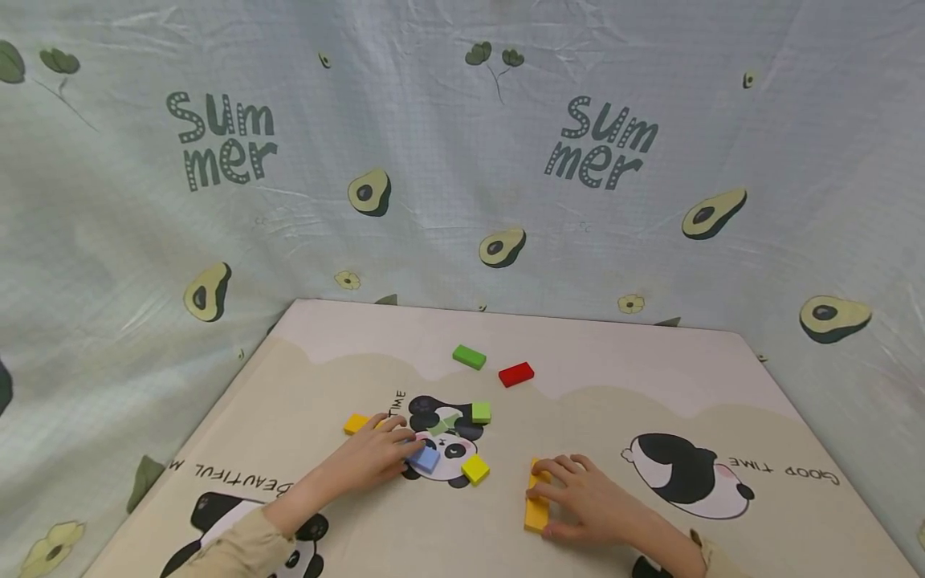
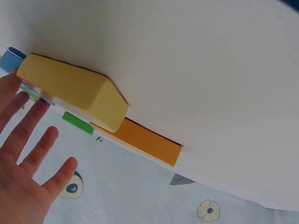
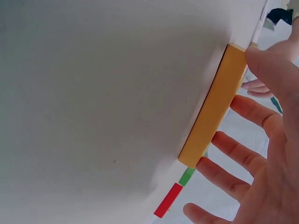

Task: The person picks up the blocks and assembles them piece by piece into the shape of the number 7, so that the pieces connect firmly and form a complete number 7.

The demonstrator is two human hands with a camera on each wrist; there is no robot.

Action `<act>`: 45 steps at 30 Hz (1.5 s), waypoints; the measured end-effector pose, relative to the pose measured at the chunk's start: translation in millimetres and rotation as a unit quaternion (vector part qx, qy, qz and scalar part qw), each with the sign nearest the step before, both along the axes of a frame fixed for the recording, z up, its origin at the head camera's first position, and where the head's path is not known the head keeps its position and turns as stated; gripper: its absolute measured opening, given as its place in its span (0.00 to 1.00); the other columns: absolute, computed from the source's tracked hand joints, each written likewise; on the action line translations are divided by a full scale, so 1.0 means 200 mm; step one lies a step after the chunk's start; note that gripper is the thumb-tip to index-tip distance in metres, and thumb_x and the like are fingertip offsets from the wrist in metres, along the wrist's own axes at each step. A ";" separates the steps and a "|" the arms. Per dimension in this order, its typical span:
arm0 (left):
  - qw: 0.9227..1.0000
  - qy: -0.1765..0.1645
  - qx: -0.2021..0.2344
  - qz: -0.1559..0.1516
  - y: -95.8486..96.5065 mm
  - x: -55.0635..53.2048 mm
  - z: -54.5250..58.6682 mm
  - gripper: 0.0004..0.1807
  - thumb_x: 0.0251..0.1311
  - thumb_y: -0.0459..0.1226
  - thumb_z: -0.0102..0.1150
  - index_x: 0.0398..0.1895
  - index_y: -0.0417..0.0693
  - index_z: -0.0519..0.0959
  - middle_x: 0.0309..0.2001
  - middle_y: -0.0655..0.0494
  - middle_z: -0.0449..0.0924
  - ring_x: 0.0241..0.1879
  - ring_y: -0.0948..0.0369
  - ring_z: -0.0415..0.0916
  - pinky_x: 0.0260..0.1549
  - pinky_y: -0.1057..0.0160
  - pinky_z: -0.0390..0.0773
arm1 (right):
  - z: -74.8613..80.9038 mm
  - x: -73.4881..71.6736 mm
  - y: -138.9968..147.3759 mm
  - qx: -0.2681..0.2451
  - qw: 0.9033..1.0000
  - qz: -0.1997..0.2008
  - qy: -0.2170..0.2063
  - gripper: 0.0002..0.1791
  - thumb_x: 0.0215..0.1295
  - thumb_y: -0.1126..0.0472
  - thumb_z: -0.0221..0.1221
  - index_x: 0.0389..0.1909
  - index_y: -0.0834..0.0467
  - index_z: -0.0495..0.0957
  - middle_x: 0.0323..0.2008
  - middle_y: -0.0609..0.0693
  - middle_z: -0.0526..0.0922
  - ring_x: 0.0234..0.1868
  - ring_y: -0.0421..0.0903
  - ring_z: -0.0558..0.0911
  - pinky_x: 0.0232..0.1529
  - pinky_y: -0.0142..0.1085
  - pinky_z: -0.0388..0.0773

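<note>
My left hand (image 1: 372, 457) is low over the table with its fingers spread, fingertips right at a blue block (image 1: 425, 459). An orange block (image 1: 356, 423) lies beyond its knuckles, partly covered. In the left wrist view, a pale yellow block (image 2: 70, 86) is close by the fingers; the hand hides it from the head view. My right hand (image 1: 588, 502) rests on a long yellow-orange block (image 1: 536, 516), extended fingertips reaching over it and thumb by its near end. The right wrist view shows those fingertips spaced along the block's edge (image 3: 212, 107).
Beyond the hands lie a green block (image 1: 469, 357) and a red block (image 1: 516, 374). A light green block (image 1: 481, 413) and a yellow block (image 1: 475, 470) sit between the hands, by a printed panda. A patterned curtain (image 1: 433, 160) hangs behind the table (image 1: 650, 369).
</note>
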State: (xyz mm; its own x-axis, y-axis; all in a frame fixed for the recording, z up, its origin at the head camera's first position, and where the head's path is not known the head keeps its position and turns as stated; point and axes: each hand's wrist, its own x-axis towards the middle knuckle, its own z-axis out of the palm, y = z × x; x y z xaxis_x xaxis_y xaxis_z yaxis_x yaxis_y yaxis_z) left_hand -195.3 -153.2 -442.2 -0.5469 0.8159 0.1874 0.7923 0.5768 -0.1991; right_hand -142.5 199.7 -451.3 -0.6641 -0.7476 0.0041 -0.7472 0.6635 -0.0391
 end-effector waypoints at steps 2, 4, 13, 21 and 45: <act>1.000 0.002 -0.007 0.002 0.01 -0.01 0.00 0.21 0.49 0.45 0.62 0.49 0.55 0.75 0.44 0.58 0.79 0.49 0.55 0.70 0.47 0.52 0.71 | 0.00 0.00 0.00 0.002 1.000 -0.004 -0.009 0.24 0.57 0.32 0.43 0.49 0.38 0.70 0.52 0.45 0.70 0.52 0.47 0.69 0.51 0.52 0.66; 1.000 0.003 -0.011 0.002 0.01 -0.01 0.00 0.21 0.48 0.45 0.63 0.48 0.55 0.75 0.43 0.58 0.79 0.49 0.55 0.70 0.47 0.51 0.71 | 0.00 0.00 0.00 0.004 1.000 -0.009 -0.021 0.24 0.57 0.32 0.43 0.50 0.38 0.70 0.53 0.45 0.70 0.52 0.48 0.69 0.52 0.52 0.66; 0.999 0.019 -0.027 -0.006 0.03 -0.03 0.00 0.21 0.47 0.45 0.64 0.47 0.56 0.75 0.42 0.58 0.78 0.48 0.56 0.70 0.47 0.53 0.72 | 0.02 0.01 0.00 0.008 1.000 -0.015 -0.026 0.25 0.57 0.32 0.43 0.50 0.38 0.70 0.54 0.45 0.69 0.52 0.48 0.69 0.52 0.51 0.66; 0.999 0.027 -0.040 -0.009 0.04 -0.04 0.00 0.19 0.48 0.44 0.63 0.46 0.57 0.75 0.40 0.59 0.78 0.46 0.56 0.71 0.48 0.53 0.72 | 0.01 0.01 0.00 0.007 0.999 -0.013 -0.030 0.25 0.58 0.32 0.42 0.51 0.38 0.69 0.54 0.46 0.69 0.53 0.48 0.69 0.52 0.52 0.66; 0.999 0.039 -0.028 -0.024 0.05 -0.06 0.02 0.16 0.50 0.42 0.62 0.44 0.59 0.74 0.42 0.60 0.74 0.46 0.58 0.68 0.47 0.52 0.71 | 0.00 0.01 0.00 0.000 0.999 -0.022 -0.037 0.24 0.57 0.32 0.44 0.50 0.39 0.69 0.54 0.45 0.69 0.53 0.48 0.69 0.52 0.51 0.66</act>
